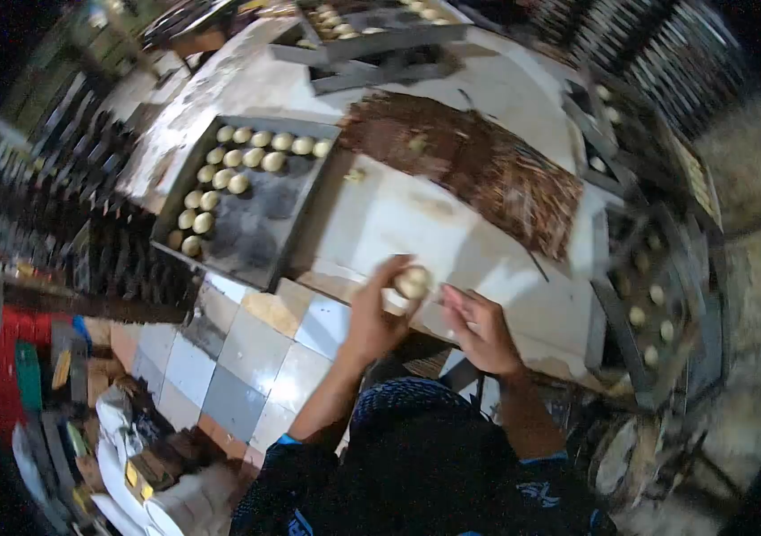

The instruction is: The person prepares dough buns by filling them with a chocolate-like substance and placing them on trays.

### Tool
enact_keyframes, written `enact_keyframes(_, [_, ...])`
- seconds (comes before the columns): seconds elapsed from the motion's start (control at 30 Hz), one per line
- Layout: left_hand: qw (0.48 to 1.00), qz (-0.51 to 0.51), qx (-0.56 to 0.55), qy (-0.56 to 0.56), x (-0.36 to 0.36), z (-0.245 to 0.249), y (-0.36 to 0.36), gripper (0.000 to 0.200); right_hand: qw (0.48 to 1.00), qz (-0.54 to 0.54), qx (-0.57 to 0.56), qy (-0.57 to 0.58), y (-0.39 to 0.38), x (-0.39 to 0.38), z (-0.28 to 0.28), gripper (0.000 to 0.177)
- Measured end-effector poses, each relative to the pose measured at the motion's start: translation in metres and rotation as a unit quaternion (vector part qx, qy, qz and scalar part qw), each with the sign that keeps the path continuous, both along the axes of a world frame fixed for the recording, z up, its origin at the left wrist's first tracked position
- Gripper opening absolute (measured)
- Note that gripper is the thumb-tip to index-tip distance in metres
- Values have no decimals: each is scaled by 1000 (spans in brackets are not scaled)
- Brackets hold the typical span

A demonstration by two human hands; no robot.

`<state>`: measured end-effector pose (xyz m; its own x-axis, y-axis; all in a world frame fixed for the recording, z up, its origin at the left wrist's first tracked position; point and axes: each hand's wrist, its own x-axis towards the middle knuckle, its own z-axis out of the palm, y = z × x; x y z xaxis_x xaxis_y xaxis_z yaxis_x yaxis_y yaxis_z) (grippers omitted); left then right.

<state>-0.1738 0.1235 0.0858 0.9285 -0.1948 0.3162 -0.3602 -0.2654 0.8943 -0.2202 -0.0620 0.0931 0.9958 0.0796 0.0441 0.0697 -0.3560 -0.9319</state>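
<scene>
My left hand [373,314] is closed around a pale dough ball [413,282], held over the near edge of the white table. Just to its right, my right hand [480,329] has its fingers stretched toward the ball, with a small gap between; nothing shows in it. To the left stands a dark metal tray [260,214] with rows of similar pale balls along its far and left sides. Beyond my hands lies a long, dark brown, crumbly-looking slab [461,165]; motion blur hides what it is made of. A small pale scrap [355,175] lies near its left end.
Stacked trays of dough balls [380,45] stand at the table's far side. More trays [653,304] sit along the right edge. Dark racks or stacks [63,214] rise at the left, above a tiled floor [238,375]. Boxes and white bags [157,473] lie at the lower left.
</scene>
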Motion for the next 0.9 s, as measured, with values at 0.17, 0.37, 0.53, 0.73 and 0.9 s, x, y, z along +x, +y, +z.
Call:
enact_keyframes(0.17, [964,-164,-207,30,-59,51,-102,74,965,-161,87,-190,-59,-60,40,39])
enact_keyframes(0.37, [982,-130,-139,11,-119,40,-167,35,948,-147,-8,-281,-117,-121,55,34])
enact_keyframes(0.53, [956,-239,-168,24,-130,41,-207,54,905,-280,85,-308,-121,-124,39,16])
enact_keyframes(0.73, [942,-183,-94,265,-80,31,-205,33,897,-241,-183,-321,-151,-48,-23,23])
enact_keyframes(0.9, [809,-186,-216,515,-28,-45,-167,35,953,-230,-52,-192,-121,7,-42,22])
